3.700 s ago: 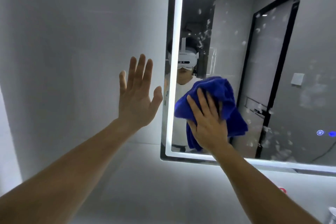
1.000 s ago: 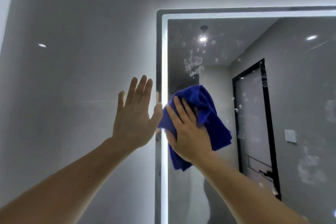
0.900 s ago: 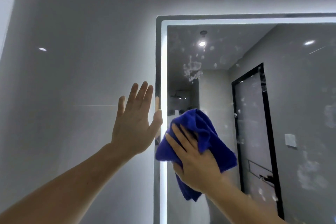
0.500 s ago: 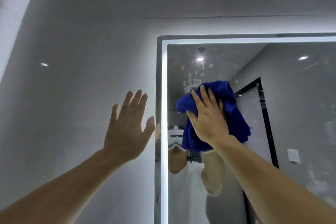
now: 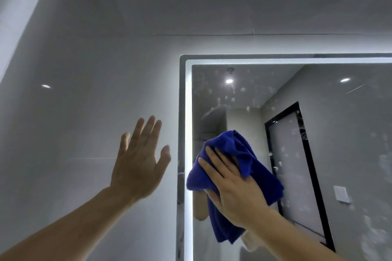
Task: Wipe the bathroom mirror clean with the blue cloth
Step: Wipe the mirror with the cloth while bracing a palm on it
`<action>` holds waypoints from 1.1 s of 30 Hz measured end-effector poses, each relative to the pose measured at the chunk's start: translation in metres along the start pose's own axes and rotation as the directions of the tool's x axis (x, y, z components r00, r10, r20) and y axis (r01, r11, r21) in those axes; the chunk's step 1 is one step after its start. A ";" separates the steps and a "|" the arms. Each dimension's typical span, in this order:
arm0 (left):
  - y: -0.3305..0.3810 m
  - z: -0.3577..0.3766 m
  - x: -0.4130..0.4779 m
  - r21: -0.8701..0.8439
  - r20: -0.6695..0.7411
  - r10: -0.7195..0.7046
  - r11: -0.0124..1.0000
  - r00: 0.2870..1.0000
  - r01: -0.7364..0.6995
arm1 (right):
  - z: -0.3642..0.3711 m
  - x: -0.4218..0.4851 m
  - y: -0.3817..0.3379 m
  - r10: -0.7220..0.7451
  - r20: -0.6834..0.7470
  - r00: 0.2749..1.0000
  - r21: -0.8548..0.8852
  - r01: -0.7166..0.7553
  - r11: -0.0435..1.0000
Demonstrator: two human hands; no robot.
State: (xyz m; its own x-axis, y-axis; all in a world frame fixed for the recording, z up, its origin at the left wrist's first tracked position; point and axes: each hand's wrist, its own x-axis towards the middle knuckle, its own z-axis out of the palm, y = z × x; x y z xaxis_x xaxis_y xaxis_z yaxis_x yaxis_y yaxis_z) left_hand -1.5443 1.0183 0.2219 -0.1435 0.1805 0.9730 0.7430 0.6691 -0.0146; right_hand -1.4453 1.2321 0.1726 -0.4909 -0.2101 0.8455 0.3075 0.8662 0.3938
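The mirror (image 5: 347, 112) with a lit white border fills the right side of the head view. White spots and smears speckle its upper part and right side. A bunched blue cloth (image 5: 235, 150) lies against the glass near the mirror's left edge. My right hand (image 5: 233, 186) presses it flat to the glass with straight, spread fingers. Part of the cloth hangs below my palm. My left hand (image 5: 140, 165) is raised with straight fingers at the grey wall left of the mirror, holding nothing.
Glossy grey wall tiles (image 5: 84, 112) surround the mirror on the left and above. The glass reflects a dark-framed door (image 5: 297, 165), a wall switch (image 5: 341, 194) and ceiling lights.
My right hand and the cloth have slid down and left from the spotted patch near the top. The view has tilted further up. My left hand has stayed in place.
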 end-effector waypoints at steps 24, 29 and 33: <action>0.005 -0.002 0.042 0.046 -0.030 0.021 0.999 0.999 -0.020 | -0.012 0.044 0.053 0.035 -0.059 0.998 0.065 -0.031 0.997; 0.009 -0.005 0.058 0.046 -0.028 0.019 0.999 0.999 -0.017 | -0.038 0.134 0.089 0.342 -0.157 0.927 0.143 -0.321 0.936; 0.006 -0.003 0.065 0.061 -0.047 0.036 0.998 0.998 -0.033 | -0.048 0.183 0.081 0.392 -0.119 0.912 0.154 -0.373 0.915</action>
State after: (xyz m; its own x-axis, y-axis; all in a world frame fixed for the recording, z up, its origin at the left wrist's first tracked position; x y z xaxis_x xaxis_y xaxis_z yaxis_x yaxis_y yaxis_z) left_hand -1.5477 1.0318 0.2855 -0.0863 0.1705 0.9816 0.7058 0.7058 -0.0605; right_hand -1.4710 1.2424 0.3767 -0.2302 0.0936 0.9686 0.3388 0.9408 -0.0103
